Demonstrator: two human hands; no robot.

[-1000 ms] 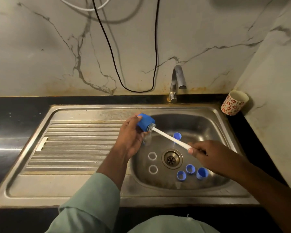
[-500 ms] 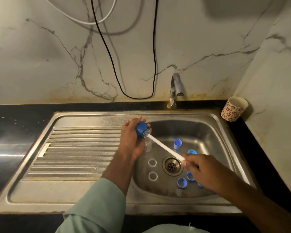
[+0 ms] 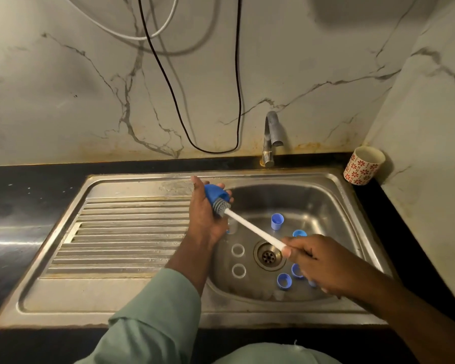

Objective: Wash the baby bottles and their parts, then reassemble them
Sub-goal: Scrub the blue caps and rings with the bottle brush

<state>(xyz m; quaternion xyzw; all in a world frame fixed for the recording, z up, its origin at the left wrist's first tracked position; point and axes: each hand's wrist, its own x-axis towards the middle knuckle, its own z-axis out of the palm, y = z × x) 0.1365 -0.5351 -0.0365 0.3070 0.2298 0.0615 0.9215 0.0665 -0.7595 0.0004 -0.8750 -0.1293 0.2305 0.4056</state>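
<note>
Pulling back, my right hand (image 3: 323,261) has drawn the bottle brush (image 3: 222,204) halfway out of the blue cap (image 3: 212,193) gripped in my left hand (image 3: 205,216), left of the drain (image 3: 268,256). Wet plastic could slip into the sink (image 3: 313,195).

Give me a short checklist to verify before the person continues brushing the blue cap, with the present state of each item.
1. Left hand holds the blue cap: ok.
2. Right hand grips the white brush handle: ok.
3. Grey bristles are inside the cap: not ok, most show outside the opening.
4. Water runs from the tap: not ok, no stream is visible.
5. Soap is on the brush: cannot tell.
6. Other blue parts lie clear of the drain: ok.
</note>
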